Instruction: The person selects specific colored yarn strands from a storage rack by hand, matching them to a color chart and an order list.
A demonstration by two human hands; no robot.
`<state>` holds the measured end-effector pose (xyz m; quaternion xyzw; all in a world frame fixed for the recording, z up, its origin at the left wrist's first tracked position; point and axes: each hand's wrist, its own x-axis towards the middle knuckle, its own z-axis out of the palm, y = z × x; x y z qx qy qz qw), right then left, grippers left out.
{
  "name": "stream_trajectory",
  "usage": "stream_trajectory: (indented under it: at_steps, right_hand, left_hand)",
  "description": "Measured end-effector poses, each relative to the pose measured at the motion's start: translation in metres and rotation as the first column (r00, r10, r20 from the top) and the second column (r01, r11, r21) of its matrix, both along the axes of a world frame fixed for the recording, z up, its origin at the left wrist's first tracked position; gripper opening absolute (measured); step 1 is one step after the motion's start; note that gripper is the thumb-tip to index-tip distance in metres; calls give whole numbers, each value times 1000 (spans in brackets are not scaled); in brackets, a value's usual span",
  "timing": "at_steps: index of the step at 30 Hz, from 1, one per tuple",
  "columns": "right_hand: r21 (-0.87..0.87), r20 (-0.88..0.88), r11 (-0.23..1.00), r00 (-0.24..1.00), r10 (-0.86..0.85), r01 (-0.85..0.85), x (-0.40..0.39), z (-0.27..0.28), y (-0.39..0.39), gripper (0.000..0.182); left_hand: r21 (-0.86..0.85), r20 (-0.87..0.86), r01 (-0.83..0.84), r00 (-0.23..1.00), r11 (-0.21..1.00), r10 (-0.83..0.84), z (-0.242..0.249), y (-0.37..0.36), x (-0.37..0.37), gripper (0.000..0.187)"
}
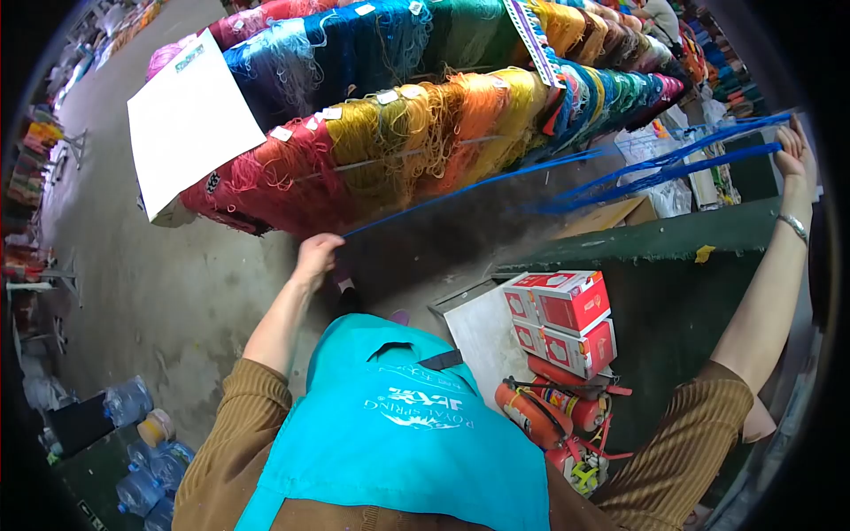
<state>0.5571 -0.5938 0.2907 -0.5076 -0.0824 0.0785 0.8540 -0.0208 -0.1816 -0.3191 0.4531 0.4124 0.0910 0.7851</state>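
Blue yarn (pixel 496 180) runs taut in a thin line between my two hands. My left hand (pixel 317 258) is closed in a pinch on one end, low in front of the rack of yarn. Stretched far out to the right, my right hand (pixel 794 152) is closed round the looped strands of the same yarn. From it several blue strands hang back toward the middle, blurred at their far end. Just beyond the line are skeins of coloured yarn (pixel 425 133), hung in rows from red through yellow and orange to teal. A turquoise apron (pixel 398 425) covers my front.
A white sheet (pixel 190 124) lies at the rack's left end. Red and white boxes (pixel 567 319) and fire extinguishers (pixel 553 411) stand at my right, beside a green ledge (pixel 655 234). Plastic bottles (pixel 150 469) sit at lower left. Part of another person (pixel 660 19) shows at the far back.
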Motion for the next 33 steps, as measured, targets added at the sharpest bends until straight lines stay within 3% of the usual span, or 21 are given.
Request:
stream_trajectory:
  at_steps: [1, 2, 3, 4, 5, 7, 8, 9, 10, 11, 13, 14, 18, 21, 22, 25, 26, 29, 31, 32, 33]
  right_hand:
    - [7, -10, 1000, 1000, -24, 24, 8, -2, -7, 26]
    - [8, -17, 999, 999, -40, 40, 14, -5, -13, 28]
    - [12, -15, 998, 998, -60, 60, 16, -9, -17, 30]
    - [-4, -41, 1000, 999, -30, 30, 31, -15, -29, 30]
    - [-62, -40, 998, 999, -21, 19, 23, -23, -24, 30]
    - [-86, -66, 986, 989, 135, -141, 26, -55, -22, 30]
    - [-57, -87, 958, 957, 277, -283, 34, -76, -24, 30]
    - [-54, -117, 935, 932, 344, -352, 19, -99, -4, 30]
    - [-270, -65, 963, 998, 8, -26, -54, -121, 53, 30]
    - [-237, -88, 955, 983, 161, -177, -46, -157, 52, 27]
    - [-178, -221, 903, 910, 350, -391, -87, -224, 78, 20]
    - [-154, -290, 872, 865, 409, -464, -123, -252, 94, 18]
    - [-70, -454, 813, 744, 491, -578, -224, -340, 138, 13]
    - [39, -427, 782, 697, 575, -622, -271, -389, 158, 17]
    - [28, -424, 844, 758, 495, -536, -304, -360, 172, 19]
    - [154, -415, 706, 603, 681, -692, -319, -368, 167, 21]
    - [160, -396, 650, 555, 732, -743, -316, -364, 161, 22]
    - [67, -403, 607, 535, 743, -792, -311, -334, 145, 24]
    - [4, -393, 558, 512, 764, -830, -306, -311, 140, 20]
    - [-56, -390, 553, 528, 754, -831, -306, -298, 141, 19]
    - [-95, -384, 548, 538, 750, -831, -308, -284, 143, 18]
  left_hand:
    - [83, -114, -7, 993, 996, 17, -27, 17, -26, 10]
    - [344, -331, 107, 944, 933, 14, -17, 26, -52, 18]
    - [433, -525, 180, 846, 883, 86, -84, 55, -104, 24]
    - [536, -565, 198, 807, 821, 174, -78, 58, -141, 26]
    - [669, -588, 255, 755, 698, 289, -147, 85, -206, 26]
    - [370, -927, 649, 311, 664, 211, -64, 75, -221, 26]
    - [367, -928, 652, 306, 663, 213, -50, 70, -212, 26]
    - [318, -946, 810, 303, 492, 113, -41, 70, -200, 24]
    - [270, -961, 919, 277, 289, 16, -30, 67, -182, 22]
    - [399, -905, 907, 413, 136, -101, -9, 59, -148, 18]
    - [776, -619, 618, 713, -121, -330, 60, 25, -59, 10]
    - [892, -445, 416, 748, -176, -492, 93, 9, -16, 9]
    - [999, 36, -48, 574, 10, -818, 244, -64, 99, 14]
    - [977, 213, -133, 485, 169, -848, 306, -86, 147, 8]
    - [963, 253, -208, 480, 171, -840, 316, -85, 160, 8]
    - [965, 251, -217, 594, 148, -765, 313, -63, 190, 6]
    - [980, 185, -190, 728, 65, -660, 300, -51, 193, 6]
    - [992, -71, 111, 873, 55, -482, 242, -15, 189, 15]
    - [918, -115, 292, 843, 267, -526, 184, -2, 180, 21]
    - [793, 32, 328, 819, 513, -573, 164, -6, 174, 18]
    - [677, 80, 401, 794, 618, -603, 146, -11, 167, 21]
